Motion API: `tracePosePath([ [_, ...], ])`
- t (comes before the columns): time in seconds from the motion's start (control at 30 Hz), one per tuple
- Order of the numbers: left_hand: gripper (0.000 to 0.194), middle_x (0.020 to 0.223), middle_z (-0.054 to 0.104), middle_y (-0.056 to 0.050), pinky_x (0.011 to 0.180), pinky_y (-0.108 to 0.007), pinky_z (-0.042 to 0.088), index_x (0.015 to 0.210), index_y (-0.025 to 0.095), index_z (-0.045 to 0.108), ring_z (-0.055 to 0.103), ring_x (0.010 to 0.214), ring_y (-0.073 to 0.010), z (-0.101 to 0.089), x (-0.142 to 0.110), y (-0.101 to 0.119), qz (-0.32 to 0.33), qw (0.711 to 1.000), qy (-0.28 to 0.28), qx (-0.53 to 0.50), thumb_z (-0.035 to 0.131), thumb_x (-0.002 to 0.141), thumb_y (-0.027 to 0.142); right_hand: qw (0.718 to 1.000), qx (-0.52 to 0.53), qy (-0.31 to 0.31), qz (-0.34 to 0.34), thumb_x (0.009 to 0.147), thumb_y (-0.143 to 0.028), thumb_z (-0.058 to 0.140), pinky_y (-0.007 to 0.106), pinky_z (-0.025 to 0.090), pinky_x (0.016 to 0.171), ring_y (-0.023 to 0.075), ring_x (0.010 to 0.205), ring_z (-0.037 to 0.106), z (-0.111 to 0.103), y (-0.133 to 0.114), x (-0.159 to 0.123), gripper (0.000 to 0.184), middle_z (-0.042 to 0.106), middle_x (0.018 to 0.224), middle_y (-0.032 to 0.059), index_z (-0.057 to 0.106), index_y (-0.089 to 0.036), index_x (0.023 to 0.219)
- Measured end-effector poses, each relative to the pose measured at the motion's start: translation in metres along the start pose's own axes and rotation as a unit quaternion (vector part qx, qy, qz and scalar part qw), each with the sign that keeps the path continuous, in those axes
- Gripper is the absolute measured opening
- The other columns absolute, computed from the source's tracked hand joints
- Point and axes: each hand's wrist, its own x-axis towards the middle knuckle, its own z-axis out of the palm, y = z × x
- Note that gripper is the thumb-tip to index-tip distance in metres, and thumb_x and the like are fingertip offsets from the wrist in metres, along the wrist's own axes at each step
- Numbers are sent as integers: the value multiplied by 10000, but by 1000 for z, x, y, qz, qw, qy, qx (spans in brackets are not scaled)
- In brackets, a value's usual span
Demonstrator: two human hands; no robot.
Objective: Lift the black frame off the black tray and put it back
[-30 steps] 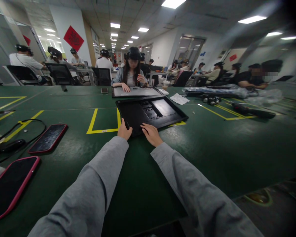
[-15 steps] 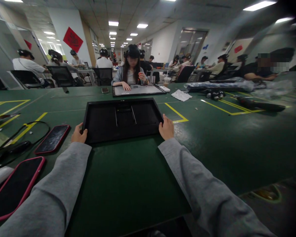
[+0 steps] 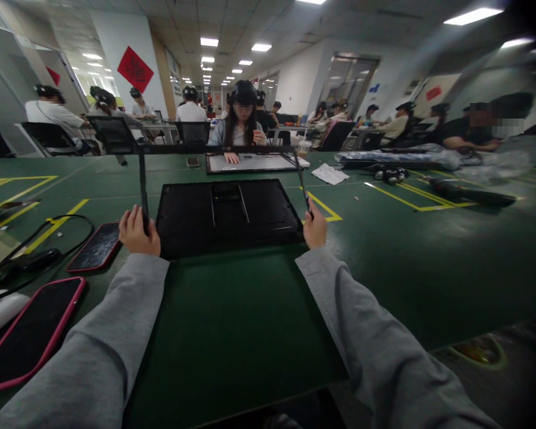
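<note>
A thin black rectangular frame (image 3: 143,182) is held up and tilted, its far bar raised across the view in front of a co-worker. The fingers of my left hand (image 3: 138,233) are wrapped round the frame's left bar near its lower end. On the right bar, my right hand (image 3: 315,227) has its fingers closed in the same way. Between my hands, a black shallow panel (image 3: 185,208) lies flat on the green table (image 3: 241,322). Two thin metal rods and a dark bracket (image 3: 226,193) show on the panel's inner face.
Two phones in pink-red cases (image 3: 31,333) and black cables (image 3: 78,220) lie at my left. Across the table sits a co-worker (image 3: 243,119) with a grey panel (image 3: 268,162). A crumpled tissue (image 3: 330,174), a plastic-wrapped bundle (image 3: 397,156) and a dark power tool (image 3: 469,192) lie to the right.
The black frame has come up off the panel, with its far side raised. Both hands have risen slightly and moved apart with it, while the panel has stayed on the table.
</note>
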Motion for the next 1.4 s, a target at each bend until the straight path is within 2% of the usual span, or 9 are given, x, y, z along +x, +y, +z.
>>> tracePosePath([
  [0.1,596,1532,320,-187,1169,-457,176,1449,67,355,247,1430,-260,-18,4,13,51,995,83,-23,402,935,364,990,-34,116,-70,977,-296,247,503,355,1102,249,1350,422,-19,-14,8,554,455,1467,108,254,-201,1523],
  [0.2,665,1550,249,-231,1166,-469,142,1467,-2,269,212,1443,-266,-34,8,18,84,991,99,-9,382,957,409,982,-61,160,-83,994,-322,204,538,324,1113,263,1386,371,-32,-22,11,574,421,1486,119,125,-210,1552],
  [0.3,659,1563,244,-199,1169,-484,98,1482,47,275,207,1450,-257,-38,11,17,69,995,59,30,379,959,434,986,-70,121,-86,992,-319,222,530,332,1112,262,1373,391,-32,-21,10,574,430,1484,108,136,-227,1552],
  [0.43,562,1559,295,-135,1156,-550,53,1412,156,449,138,1469,-281,-25,11,7,21,995,-36,93,421,931,445,997,-32,-1,-69,952,-248,313,476,376,1102,243,1320,464,-19,-8,5,557,489,1452,80,312,-218,1508],
  [0.53,482,1530,361,-121,1115,-652,57,1303,179,565,54,1473,-338,-11,6,-7,-30,987,-119,104,472,899,425,996,-2,-92,-5,893,-185,374,447,420,1076,258,1249,542,-7,4,-1,547,563,1380,108,458,-149,1433],
  [0.63,444,1494,423,-107,1089,-706,57,1258,200,598,54,1470,-350,0,2,-21,-54,979,-165,104,489,883,412,990,-5,-133,52,863,-175,411,477,451,1041,295,1183,592,2,13,-7,553,611,1314,137,495,-110,1405],
  [0.77,435,1496,421,-100,1080,-722,64,1254,225,603,57,1470,-351,6,1,-29,-49,976,-176,115,487,880,414,990,1,-126,58,859,-178,437,487,451,1043,295,1160,608,7,19,-9,550,636,1285,110,504,-150,1404],
  [1.13,434,1510,402,-91,1073,-721,117,1263,237,594,83,1465,-348,10,1,-29,-65,970,-197,125,483,884,417,987,8,-144,68,867,-184,448,468,412,1094,274,1236,561,9,23,-11,541,623,1304,106,500,-150,1404],
  [1.4,436,1381,547,-108,1086,-616,242,1248,222,601,315,1385,-319,21,2,-34,-99,973,-166,126,504,854,382,985,11,-155,74,853,-193,448,477,404,1104,269,1251,547,8,24,-11,550,599,1340,86,498,-171,1401],
])
